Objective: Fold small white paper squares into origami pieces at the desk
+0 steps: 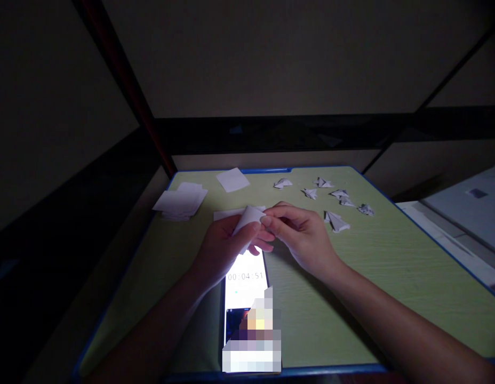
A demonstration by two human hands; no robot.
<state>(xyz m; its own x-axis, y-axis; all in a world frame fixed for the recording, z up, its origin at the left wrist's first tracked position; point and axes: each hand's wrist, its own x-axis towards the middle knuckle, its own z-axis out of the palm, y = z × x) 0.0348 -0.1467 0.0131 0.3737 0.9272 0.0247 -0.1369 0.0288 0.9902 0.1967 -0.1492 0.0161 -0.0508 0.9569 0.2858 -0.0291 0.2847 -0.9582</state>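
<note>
A small white sheet of paper (249, 215), partly folded, is held up above the middle of the table. My left hand (223, 242) grips it with the thumb across its front. My right hand (297, 232) pinches its right corner between thumb and fingertips. Right below the hands lies a lit phone (245, 288), its screen reading 00:04:51 and its lower part blurred out. Behind the held paper lies another white paper strip (225, 214), partly hidden by my left hand.
A stack of white paper (181, 201) lies at the table's left, with a single square sheet (232, 180) at the back. Several small folded paper pieces (338, 193) are scattered at the back right. The green table (375, 288) has a blue edge. White panels (467, 213) stand beyond its right side.
</note>
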